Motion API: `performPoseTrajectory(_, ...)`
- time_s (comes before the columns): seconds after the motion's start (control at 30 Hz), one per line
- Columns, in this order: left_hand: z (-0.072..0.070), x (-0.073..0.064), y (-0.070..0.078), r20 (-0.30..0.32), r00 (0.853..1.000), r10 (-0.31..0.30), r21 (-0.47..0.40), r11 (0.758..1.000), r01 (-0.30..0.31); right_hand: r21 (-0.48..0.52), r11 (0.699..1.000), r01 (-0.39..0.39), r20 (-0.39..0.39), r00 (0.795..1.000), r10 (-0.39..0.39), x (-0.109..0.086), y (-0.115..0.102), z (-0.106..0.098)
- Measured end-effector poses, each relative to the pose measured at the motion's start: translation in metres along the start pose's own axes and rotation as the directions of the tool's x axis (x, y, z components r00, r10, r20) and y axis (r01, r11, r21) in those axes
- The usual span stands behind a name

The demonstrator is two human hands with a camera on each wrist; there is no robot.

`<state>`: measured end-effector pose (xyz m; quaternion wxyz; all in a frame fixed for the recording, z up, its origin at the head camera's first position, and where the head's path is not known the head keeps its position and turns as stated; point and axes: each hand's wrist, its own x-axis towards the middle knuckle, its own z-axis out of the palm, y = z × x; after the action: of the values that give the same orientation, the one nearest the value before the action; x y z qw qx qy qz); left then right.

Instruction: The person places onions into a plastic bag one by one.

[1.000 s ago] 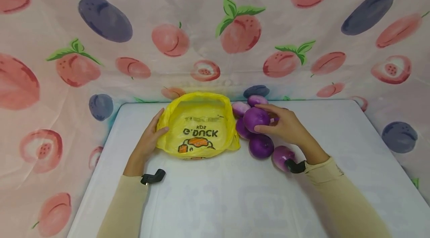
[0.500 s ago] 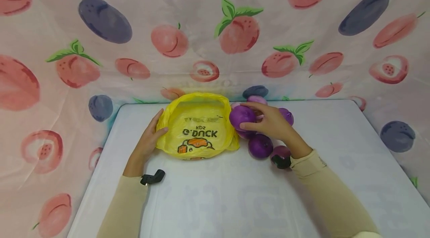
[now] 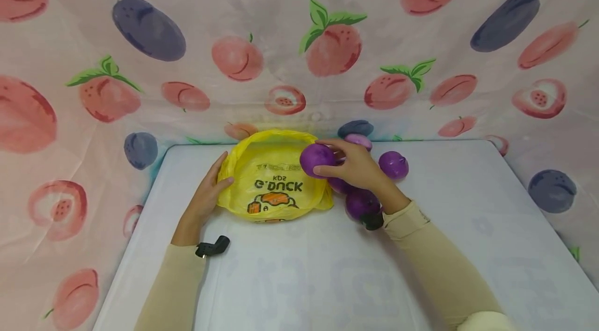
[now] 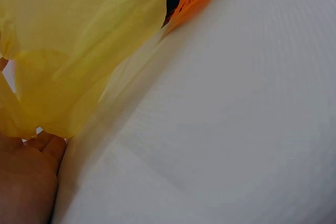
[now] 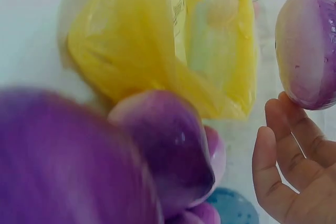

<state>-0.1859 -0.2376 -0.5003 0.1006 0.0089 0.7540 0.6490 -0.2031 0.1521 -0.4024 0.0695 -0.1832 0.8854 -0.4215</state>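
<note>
A yellow plastic bag [image 3: 269, 177] with duck print lies on the table, its mouth wide. My left hand [image 3: 206, 188] holds the bag's left side, thumb and fingers spread along the rim; the left wrist view shows only part of that hand [image 4: 31, 177] by the yellow film. My right hand [image 3: 353, 164] grips a purple onion [image 3: 316, 160] between thumb and fingers over the bag's right rim. In the right wrist view the onion [image 5: 307, 48] sits at the fingertips, pale on one side. Below that hand are more purple onions [image 3: 362, 202], partly covered.
One purple onion [image 3: 394, 164] lies apart to the right, and a lighter one [image 3: 358, 141] stands at the back. The white table [image 3: 299, 279] ends at a fruit-printed cloth [image 3: 285, 61] hanging behind. Each wrist carries a black camera mount [image 3: 212, 246].
My right hand has moved left with the purple onion, from above the other onions to the bag's right rim. The onion on the right has come into view. My left hand stays put.
</note>
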Motion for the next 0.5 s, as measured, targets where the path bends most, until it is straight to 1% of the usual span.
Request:
performPoseTrajectory(0.13,0.0,0.001,-0.001,0.007,1.0,0.007,-0.019,1.0,-0.007,-0.003,1.0,0.008,0.002,1.0,-0.008,0.008,-0.005,0.008)
performPoseTrajectory(0.33,0.0,0.002,-0.002,0.011,1.0,0.009,-0.032,0.999,-0.009,0.044,0.999,0.026,0.002,1.0,-0.026,0.019,-0.01,0.02)
performPoseTrajectory(0.5,-0.001,0.001,-0.002,0.014,1.0,0.019,-0.038,0.999,-0.018,0.021,1.0,0.016,-0.002,1.0,-0.016,0.028,-0.017,0.03)
